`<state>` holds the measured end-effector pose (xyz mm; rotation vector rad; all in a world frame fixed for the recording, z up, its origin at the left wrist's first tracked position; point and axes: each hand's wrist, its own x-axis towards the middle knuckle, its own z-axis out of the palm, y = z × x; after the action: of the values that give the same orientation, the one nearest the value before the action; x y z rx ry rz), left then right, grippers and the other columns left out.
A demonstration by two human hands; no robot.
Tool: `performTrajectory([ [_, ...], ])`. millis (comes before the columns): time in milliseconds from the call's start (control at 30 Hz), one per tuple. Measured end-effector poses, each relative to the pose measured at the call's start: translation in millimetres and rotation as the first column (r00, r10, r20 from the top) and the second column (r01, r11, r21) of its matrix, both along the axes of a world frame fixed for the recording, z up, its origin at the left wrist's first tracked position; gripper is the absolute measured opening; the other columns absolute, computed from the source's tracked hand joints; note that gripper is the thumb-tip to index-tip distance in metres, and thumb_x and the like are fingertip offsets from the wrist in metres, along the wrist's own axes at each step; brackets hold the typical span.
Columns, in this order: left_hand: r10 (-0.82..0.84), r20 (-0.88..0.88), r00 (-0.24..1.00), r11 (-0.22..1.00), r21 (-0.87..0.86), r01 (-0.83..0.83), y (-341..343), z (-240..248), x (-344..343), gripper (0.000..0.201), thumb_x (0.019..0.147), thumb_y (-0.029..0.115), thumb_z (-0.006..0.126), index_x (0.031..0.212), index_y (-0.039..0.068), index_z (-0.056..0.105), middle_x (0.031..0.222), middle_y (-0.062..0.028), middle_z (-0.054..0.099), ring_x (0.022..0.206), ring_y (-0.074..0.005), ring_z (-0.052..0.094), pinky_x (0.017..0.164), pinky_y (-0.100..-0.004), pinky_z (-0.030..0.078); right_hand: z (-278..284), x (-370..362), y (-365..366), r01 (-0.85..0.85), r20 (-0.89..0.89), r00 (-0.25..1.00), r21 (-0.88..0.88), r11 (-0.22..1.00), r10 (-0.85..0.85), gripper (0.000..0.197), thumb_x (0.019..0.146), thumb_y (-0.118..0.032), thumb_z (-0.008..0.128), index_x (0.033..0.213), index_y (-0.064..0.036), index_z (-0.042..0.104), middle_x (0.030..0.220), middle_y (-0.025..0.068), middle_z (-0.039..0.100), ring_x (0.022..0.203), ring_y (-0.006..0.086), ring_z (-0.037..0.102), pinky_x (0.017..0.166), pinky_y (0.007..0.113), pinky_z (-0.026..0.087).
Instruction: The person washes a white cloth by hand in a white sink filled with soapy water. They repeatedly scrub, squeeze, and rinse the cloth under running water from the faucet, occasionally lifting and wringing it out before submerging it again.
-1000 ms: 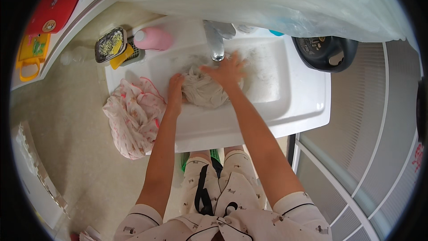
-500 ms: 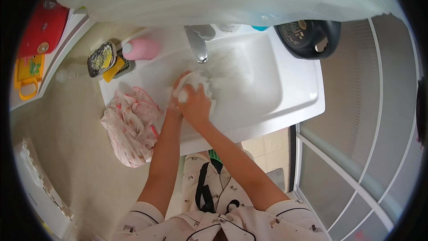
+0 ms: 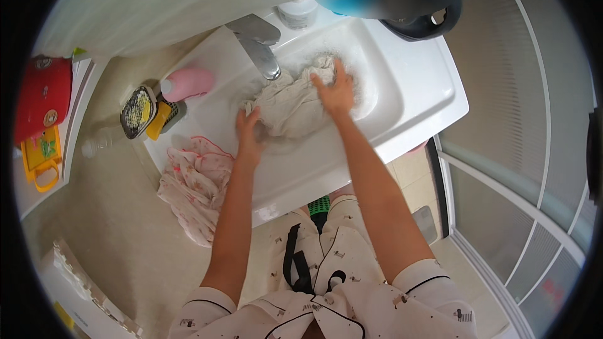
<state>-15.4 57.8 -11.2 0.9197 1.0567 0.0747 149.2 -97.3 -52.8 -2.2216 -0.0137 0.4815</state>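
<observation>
A soaked off-white cloth [image 3: 290, 108] lies spread and rumpled in the white sink [image 3: 392, 110], under the chrome tap [image 3: 256, 45]. My left hand [image 3: 249, 138] holds its left edge between thumb and fingers. At the far right end, my right hand [image 3: 336, 93] grips a bunched fold, thumb and fingers set on either side of it. Cloudy water surrounds the cloth and partly blurs its rim. What kind of cloth or garment it is, I cannot tell.
A pink-trimmed patterned cloth [image 3: 198, 182] hangs over the sink's left front edge. Behind it stand a pink bottle [image 3: 188, 84], a yellow sponge [image 3: 158, 120] and a scrub brush [image 3: 139, 112]. A white tub [image 3: 298, 14] and a dark jug [image 3: 433, 22] occupy the back rim.
My hands have moved apart, the right one toward the far right. The cloth, bunched and foamy between them before, is now spread out in the sink. The view has turned slightly.
</observation>
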Motion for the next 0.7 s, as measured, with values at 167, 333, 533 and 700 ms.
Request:
performTrajectory([
  [167,0.13,0.179,0.975,0.923,-0.381,-0.053,-43.9,12.2,32.2,0.051,0.09,0.048,0.059,0.126,0.012,0.051,0.125,-0.0064,0.054,0.121,-0.0217,0.049,0.095,-0.0441,0.046,-3.0,-67.4,32.7,0.163,-0.122,0.984,0.346,0.924,-0.128,0.069,0.078,-0.032,0.075,0.137,-0.0098,0.047,0.128,0.021,0.056,0.116,0.0353,0.056,0.098,0.04,0.044],
  [333,0.171,0.522,0.835,0.792,-0.577,0.198,0.9,-40.8,21.0,0.047,0.093,0.046,0.054,0.126,0.012,0.053,0.127,-0.0066,0.055,0.119,-0.0228,0.052,0.096,-0.0433,0.047,117.2,-143.8,52.8,-0.02,0.039,0.999,0.22,0.975,0.011,0.029,0.075,-0.024,0.075,0.099,-0.0101,0.064,0.094,0.017,0.062,0.084,0.0332,0.061,0.069,0.04,0.05],
  [533,0.182,0.675,0.715,0.776,-0.545,0.317,3.7,-82.7,9.5,0.043,0.097,0.043,0.047,0.126,0.012,0.055,0.13,-0.0067,0.056,0.118,-0.0242,0.056,0.097,-0.0425,0.048,86.8,-121.5,77.0,-0.05,0.347,0.937,-0.003,0.999,0.048,0.02,0.079,-0.028,0.068,0.083,-0.0087,0.067,0.081,0.0149,0.062,0.066,0.0354,0.061,0.06,0.046,0.05],
  [700,0.155,0.212,0.965,0.911,-0.408,-0.057,-39.1,-10.6,48.2,0.04,0.096,0.034,0.046,0.124,0.007,0.055,0.121,-0.0067,0.059,0.111,-0.0227,0.059,0.099,-0.0381,0.046,31.3,-40.4,45.7,0.1,0.175,0.981,-0.113,0.989,-0.079,0.027,0.079,-0.035,0.068,0.083,-0.0083,0.071,0.074,0.0153,0.066,0.073,0.0343,0.066,0.061,0.043,0.052],
])
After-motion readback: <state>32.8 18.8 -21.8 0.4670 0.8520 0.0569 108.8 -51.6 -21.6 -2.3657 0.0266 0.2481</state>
